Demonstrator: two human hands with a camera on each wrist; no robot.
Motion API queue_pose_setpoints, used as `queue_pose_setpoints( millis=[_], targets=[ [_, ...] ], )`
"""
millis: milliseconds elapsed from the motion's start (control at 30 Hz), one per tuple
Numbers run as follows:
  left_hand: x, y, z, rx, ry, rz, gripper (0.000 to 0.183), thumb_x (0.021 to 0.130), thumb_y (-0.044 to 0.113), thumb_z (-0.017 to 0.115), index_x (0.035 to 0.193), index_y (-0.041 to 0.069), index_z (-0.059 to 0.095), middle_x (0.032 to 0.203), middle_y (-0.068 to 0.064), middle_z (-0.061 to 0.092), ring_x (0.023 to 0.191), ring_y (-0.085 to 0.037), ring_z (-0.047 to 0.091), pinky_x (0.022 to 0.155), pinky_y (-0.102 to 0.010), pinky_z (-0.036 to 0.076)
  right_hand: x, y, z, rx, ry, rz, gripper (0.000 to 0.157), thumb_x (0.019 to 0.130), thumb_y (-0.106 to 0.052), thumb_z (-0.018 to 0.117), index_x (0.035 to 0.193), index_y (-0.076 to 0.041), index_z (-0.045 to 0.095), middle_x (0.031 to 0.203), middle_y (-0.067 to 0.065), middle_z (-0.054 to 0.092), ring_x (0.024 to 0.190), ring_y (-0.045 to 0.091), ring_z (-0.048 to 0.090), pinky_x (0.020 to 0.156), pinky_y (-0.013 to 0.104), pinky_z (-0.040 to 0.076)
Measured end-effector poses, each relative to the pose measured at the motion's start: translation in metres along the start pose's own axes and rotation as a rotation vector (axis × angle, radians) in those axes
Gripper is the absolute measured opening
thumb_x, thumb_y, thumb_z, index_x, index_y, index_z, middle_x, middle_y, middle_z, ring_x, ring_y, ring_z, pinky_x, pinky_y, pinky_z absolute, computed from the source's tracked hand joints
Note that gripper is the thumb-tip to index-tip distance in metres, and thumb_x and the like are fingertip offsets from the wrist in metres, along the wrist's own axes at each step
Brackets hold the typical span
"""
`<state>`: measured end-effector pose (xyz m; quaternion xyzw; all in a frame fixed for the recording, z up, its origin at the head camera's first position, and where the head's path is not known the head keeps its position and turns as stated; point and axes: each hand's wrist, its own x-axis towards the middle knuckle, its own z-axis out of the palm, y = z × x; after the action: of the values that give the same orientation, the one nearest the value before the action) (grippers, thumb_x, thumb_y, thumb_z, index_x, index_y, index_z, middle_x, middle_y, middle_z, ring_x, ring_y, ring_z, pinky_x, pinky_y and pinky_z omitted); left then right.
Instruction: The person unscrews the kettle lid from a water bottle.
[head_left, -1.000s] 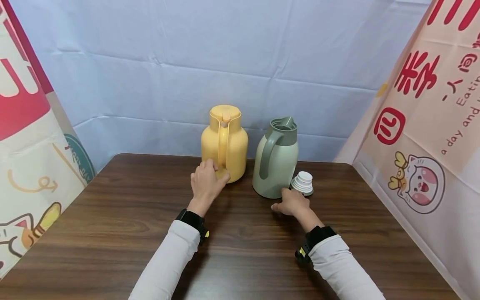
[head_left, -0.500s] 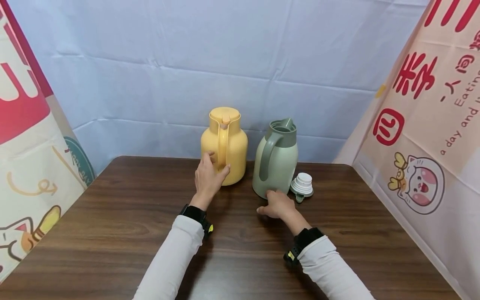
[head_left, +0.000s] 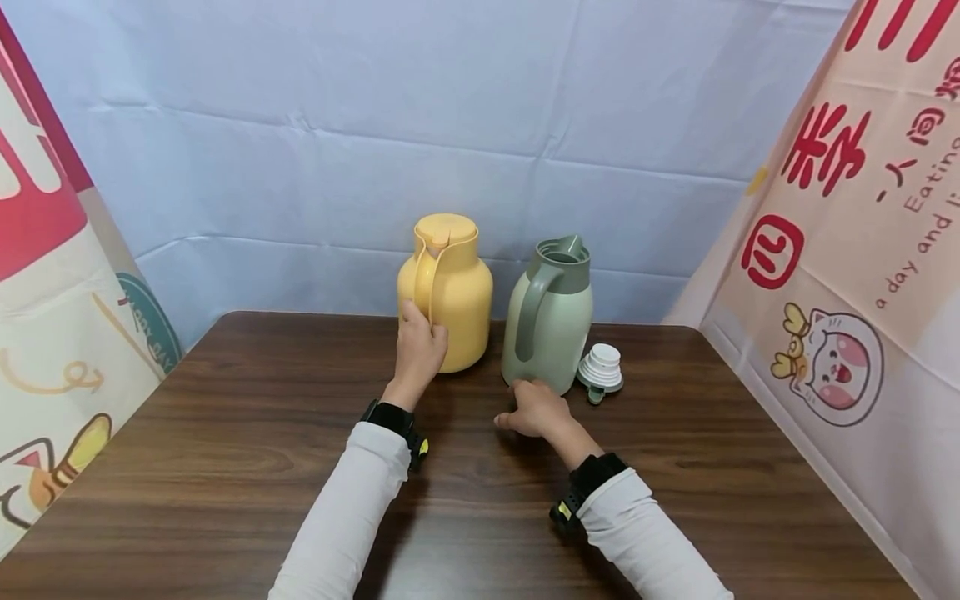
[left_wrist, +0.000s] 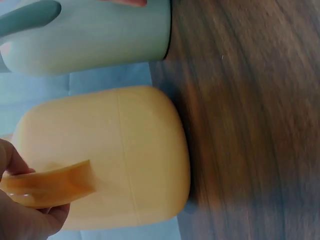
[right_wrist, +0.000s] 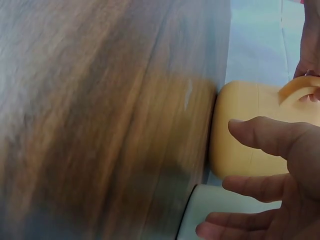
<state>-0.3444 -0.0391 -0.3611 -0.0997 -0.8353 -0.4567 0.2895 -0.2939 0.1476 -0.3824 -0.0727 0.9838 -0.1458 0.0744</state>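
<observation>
A yellow thermos jug (head_left: 461,308) with its lid on stands upright at the back of the table. My left hand (head_left: 420,346) grips its handle; in the left wrist view the fingers and thumb curl round the handle's lower part (left_wrist: 55,185). Right of it stands a pale green thermos jug (head_left: 558,329), its mouth uncovered and its handle turned toward me. My right hand (head_left: 536,408) is in front of the green jug's base, thumb and fingers spread and holding nothing. A white stepped stopper with a green rim (head_left: 602,367) lies on the table beside the green jug.
The dark wooden table (head_left: 247,433) has a pale blue cloth backdrop (head_left: 300,150) close behind the jugs. Printed cloths hang at the left (head_left: 52,358) and right (head_left: 847,250) sides.
My left hand has closed round the yellow jug's handle, and the jug has turned slightly, its handle now further left. My right hand has moved left from near the stopper, along the green jug's front.
</observation>
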Motion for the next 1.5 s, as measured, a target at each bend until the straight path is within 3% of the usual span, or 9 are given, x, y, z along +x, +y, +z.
queue_pose_setpoints(
  millis=[233,767,1133,1500],
  targets=[
    [0.000,-0.001,-0.002,0.032,-0.059,0.010,0.018,0.094,0.001,0.040,0.098,-0.004,0.023,0.085,-0.015,0.032,0.057,-0.030,0.039,0.053,-0.037,0.034,0.000,-0.004,0.003,0.004,-0.008,-0.016,0.055,0.082,-0.036,0.070,0.126,-0.005,0.055,0.117,0.014,0.054,0.107,0.033,0.051,0.078,0.047,0.045],
    [0.003,0.001,-0.002,0.055,-0.074,-0.020,0.018,0.094,0.003,0.038,0.099,-0.003,0.022,0.088,-0.015,0.031,0.055,-0.029,0.039,0.051,-0.036,0.033,0.000,-0.008,0.005,0.013,-0.007,-0.029,0.052,0.083,-0.035,0.070,0.124,-0.006,0.056,0.114,0.013,0.056,0.107,0.032,0.050,0.079,0.045,0.045],
    [-0.002,0.002,-0.007,0.064,-0.004,-0.035,0.017,0.096,0.008,0.038,0.102,-0.004,0.028,0.065,-0.013,0.042,0.047,-0.027,0.046,0.044,-0.036,0.037,-0.006,-0.007,0.002,0.030,0.005,-0.044,0.052,0.083,-0.034,0.070,0.123,-0.005,0.056,0.115,0.014,0.055,0.107,0.032,0.050,0.078,0.047,0.044],
    [-0.015,-0.008,-0.031,0.007,0.004,-0.020,0.017,0.097,0.010,0.039,0.101,-0.002,0.027,0.053,-0.011,0.038,0.037,-0.024,0.039,0.037,-0.033,0.032,-0.015,-0.003,0.003,0.055,0.013,-0.065,0.049,0.083,-0.033,0.070,0.121,-0.005,0.057,0.111,0.014,0.055,0.104,0.032,0.051,0.080,0.047,0.044]
  ],
)
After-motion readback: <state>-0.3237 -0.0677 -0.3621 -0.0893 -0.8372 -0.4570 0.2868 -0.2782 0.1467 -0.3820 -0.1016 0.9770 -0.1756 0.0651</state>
